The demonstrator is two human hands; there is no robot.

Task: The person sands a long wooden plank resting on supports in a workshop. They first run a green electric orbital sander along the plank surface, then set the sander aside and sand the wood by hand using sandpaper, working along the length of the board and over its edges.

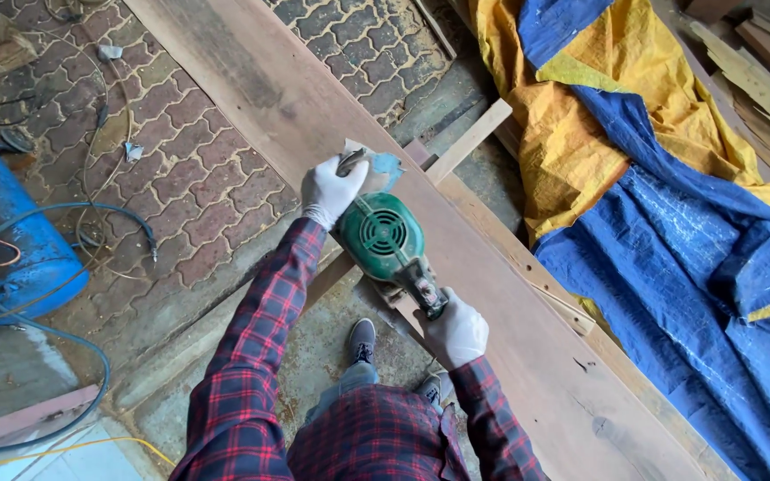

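A green power tool [383, 239] rests on a long reddish wooden plank [251, 71] that runs diagonally through the head view. My left hand [331, 189], in a white glove, grips the tool's front handle by its blue-grey front guard [383, 167]. My right hand [456, 331], also gloved, is closed on the rear grip of the tool. Both arms wear red plaid sleeves. The underside of the tool is hidden against the plank.
A blue and yellow tarp [670, 205] covers the right side. Scrap wood [759, 71] lies at the top right. A blue compressor tank [2, 232] with hoses [91, 214] stands at left on paving bricks. My shoes [363, 340] are below the plank.
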